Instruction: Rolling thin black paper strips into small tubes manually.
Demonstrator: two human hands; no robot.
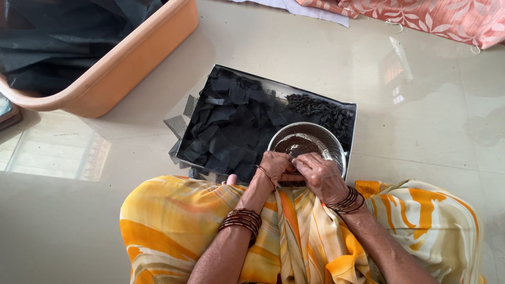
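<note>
Down by the round shiny metal bowl [307,143], the left hand [276,167] and right hand [320,173] meet; their fingers pinch one small dark piece [295,155]; black paper squares [231,126] fill the flat tray [351,113].

Can't make out what's pinched between the left hand [274,168] and right hand [320,176], fingers cover it completely. They also block the near rim of the round steel bowl [331,143]. The orange plastic tub [131,58] of black sheets runs off the top-left edge, and the pink floral cloth [452,18] off the top-right.
</note>
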